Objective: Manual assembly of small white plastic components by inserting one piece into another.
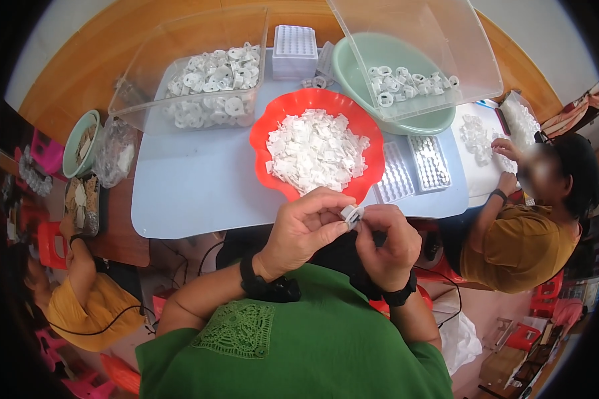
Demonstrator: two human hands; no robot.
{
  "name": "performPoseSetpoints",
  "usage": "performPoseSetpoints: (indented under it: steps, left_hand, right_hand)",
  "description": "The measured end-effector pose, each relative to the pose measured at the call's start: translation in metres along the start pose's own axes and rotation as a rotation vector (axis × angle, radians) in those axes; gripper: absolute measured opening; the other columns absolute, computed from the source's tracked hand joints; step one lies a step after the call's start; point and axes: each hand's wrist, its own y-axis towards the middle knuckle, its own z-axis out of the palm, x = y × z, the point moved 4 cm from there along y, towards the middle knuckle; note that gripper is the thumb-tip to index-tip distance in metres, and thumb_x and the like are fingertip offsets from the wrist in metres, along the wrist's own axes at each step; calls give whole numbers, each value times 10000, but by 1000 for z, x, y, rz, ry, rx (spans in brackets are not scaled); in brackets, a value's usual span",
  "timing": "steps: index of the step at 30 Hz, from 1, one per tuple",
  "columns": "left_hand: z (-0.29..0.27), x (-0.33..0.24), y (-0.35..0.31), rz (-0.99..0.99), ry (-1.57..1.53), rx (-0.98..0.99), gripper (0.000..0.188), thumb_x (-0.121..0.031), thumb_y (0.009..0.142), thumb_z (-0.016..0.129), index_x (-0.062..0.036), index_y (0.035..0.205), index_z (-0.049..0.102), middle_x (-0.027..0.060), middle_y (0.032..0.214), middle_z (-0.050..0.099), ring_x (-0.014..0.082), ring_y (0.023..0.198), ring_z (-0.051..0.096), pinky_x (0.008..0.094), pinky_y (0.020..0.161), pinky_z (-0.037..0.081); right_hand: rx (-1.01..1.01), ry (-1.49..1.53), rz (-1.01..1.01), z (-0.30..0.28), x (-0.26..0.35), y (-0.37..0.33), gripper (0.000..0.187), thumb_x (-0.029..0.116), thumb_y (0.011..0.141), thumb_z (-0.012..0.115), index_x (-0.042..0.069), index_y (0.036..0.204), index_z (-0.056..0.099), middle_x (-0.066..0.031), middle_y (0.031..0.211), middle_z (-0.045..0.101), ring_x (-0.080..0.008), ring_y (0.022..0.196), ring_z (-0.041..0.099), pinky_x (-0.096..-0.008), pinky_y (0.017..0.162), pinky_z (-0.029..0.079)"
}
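Since you've got both hands up at the near edge of the blue table (193, 173), the small white plastic part (351, 213) is right there between them, just in front of the red bowl (262, 156). Your left hand (299, 229) is pinching it with thumb and fingertips, and your right hand (391, 246) has its fingertips nipped on the other side, so that's 2 hands on 1 part. Looks like it has a dark bit on it, too small to make out.

Red bowl's heaped with flat white pieces (316, 149). Back left you've got a clear bin (136, 106) of roundish white parts, then a stack of white trays (294, 56). Back right, a clear tub (432, 40) overlaps a green basin (345, 63), and 2 more trays (394, 174) lie to the right of the bowl. You've also got 1 person (516, 246) working on your right and another person (90, 302) on your left, both in mustard shirts.
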Motion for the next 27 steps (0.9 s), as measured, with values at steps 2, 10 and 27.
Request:
performPoseSetpoints:
  steps: [2, 10, 27]
  left_hand:
    - [0, 0, 0, 2, -6, -7, 337, 87, 885, 560, 60, 1220, 530, 74, 1135, 518, 149, 1049, 565, 289, 938, 477]
    - [3, -2, -2, 2, -19, -29, 328, 84, 874, 565, 82, 1199, 527, 104, 1155, 512, 181, 1052, 567, 323, 887, 503]
    - [-4, 1, -3, -30, -20, -76, 307, 16, 897, 587, 61, 1197, 537, 92, 1098, 569, 151, 1018, 560, 296, 909, 462]
  right_hand:
    - [0, 6, -22, -1, -1, 1, 258, -114, 675, 670, 6, 880, 568, -134, 782, 630, -255, 624, 625, -318, 543, 497]
    - [166, 191, 74, 0, -3, -1, 275, -82, 669, 723, 7, 882, 572, -117, 834, 627, -217, 675, 628, -290, 589, 494]
    - [94, 158, 105, 14, -3, -4, 304, -91, 663, 718, 10, 890, 544, -97, 799, 567, -180, 611, 545, -283, 543, 442]
